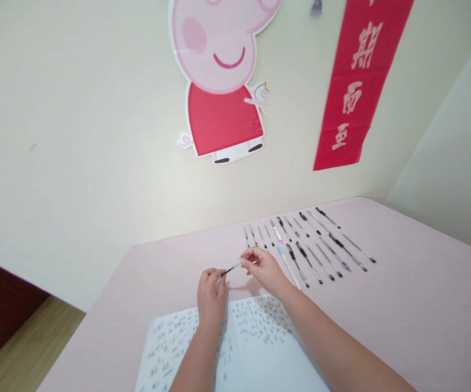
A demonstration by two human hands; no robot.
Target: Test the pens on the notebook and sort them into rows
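A thin pen, dark toward one end and pale toward the other, is held slantwise above the table. My left hand is closed around its lower left end. The upper right end sits in a pinch of my right hand; the fingers hide both tips. Below my hands lies an open notebook with handwriting across the left page and the upper right page. Just beyond my right hand, a light-blue-capped pen lies on the table.
Several pens and thin refills lie in two rows on the pink tabletop, among them a pink pen and a black-capped pen. Behind the table's far edge is a wall with a cartoon pig cutout and a red banner.
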